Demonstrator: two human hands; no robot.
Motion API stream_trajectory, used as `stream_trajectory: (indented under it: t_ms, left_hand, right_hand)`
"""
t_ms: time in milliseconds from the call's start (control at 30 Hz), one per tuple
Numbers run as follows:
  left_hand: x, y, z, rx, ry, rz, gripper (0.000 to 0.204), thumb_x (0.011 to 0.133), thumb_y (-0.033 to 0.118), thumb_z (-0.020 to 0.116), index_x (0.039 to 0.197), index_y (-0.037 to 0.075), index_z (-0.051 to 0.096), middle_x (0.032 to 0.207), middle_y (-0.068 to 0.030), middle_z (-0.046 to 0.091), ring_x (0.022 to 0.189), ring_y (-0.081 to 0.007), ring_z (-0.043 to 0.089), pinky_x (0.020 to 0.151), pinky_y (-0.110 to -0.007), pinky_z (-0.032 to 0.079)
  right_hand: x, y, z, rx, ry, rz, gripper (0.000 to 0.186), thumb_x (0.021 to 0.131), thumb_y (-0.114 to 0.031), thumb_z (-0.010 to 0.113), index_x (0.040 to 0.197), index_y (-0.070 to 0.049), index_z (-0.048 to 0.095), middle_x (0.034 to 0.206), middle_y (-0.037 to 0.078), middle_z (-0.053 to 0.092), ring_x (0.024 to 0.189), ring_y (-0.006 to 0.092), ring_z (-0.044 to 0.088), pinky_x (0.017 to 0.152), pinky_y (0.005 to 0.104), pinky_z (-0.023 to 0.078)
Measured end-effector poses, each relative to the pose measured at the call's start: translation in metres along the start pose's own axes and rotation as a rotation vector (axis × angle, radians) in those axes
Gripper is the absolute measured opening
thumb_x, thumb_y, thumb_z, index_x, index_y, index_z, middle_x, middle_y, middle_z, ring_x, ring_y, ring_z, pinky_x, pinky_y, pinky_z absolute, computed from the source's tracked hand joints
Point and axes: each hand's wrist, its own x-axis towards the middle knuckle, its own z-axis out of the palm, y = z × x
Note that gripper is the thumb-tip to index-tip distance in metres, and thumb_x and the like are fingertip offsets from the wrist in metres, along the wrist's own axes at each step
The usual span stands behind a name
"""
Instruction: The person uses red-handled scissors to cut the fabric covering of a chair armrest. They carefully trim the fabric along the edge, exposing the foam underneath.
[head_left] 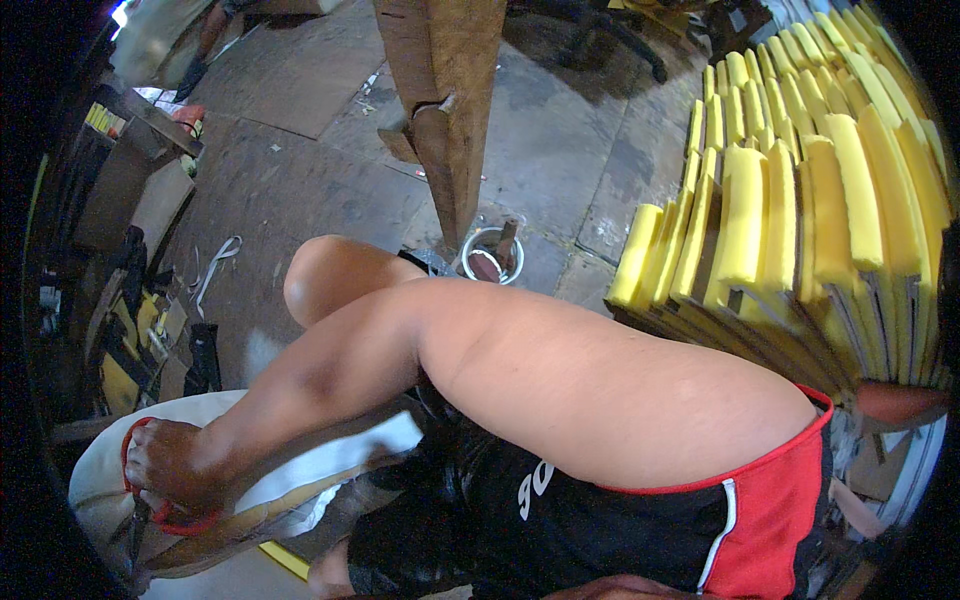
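Scissors (183, 524) with red loop handles and a dark blade are at the left end of the white cushion (350, 448). Right hand (175, 467) is clamped on the handles, fingers curled, elbow bent, forearm above the cushion.

- At twelve o'clock from you, a post (440, 80); a bucket (517, 268) beside its foot, a stick (508, 238) in it.
- At two, rows of pads (780, 210).
- At nine, a strap (213, 272) on the floor (330, 195), scraps (120, 385) left of it.
- At eight, your right hand (175, 463) on a hand tool (187, 525), over a padded piece (385, 435).
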Motion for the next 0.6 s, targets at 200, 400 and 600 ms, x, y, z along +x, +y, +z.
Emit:
stream_trajectory:
  t_ms: [200,400,600]
  left_hand:
    - [-0.017,-0.061,-0.021,0.162,-0.022,-0.304,0.056,0.089,0.025,0.069,0.138,0.013,0.045,0.128,-0.0177,0.056,0.119,-0.0359,0.054,0.097,-0.061,0.042]
    - [-0.044,-0.042,-0.019,0.273,-0.14,-0.224,0.046,0.09,0.019,0.064,0.13,0.001,0.049,0.123,-0.0193,0.056,0.113,-0.0331,0.057,0.095,-0.047,0.047]
    - [-0.06,0.051,0.029,0.112,-0.069,-0.413,0.054,0.09,0.021,0.066,0.136,0.0,0.045,0.131,-0.0194,0.051,0.115,-0.0305,0.054,0.102,-0.041,0.043]
  right_hand:
    - [-0.012,-0.011,0.001,0.019,-0.084,0.009,0.043,0.065,-0.036,0.073,0.1,-0.01,0.068,0.09,0.016,0.07,0.085,0.0353,0.068,0.074,0.0447,0.056]
    - [-0.017,-0.029,-0.016,0.22,-0.067,0.111,0.042,0.066,-0.036,0.071,0.101,-0.012,0.069,0.088,0.017,0.071,0.083,0.0352,0.069,0.073,0.0463,0.056]
    - [0.04,-0.013,-0.03,0.04,-0.145,0.467,0.061,0.088,-0.061,0.06,0.09,0.0,0.069,0.081,0.021,0.07,0.077,0.0309,0.071,0.07,0.0433,0.052]
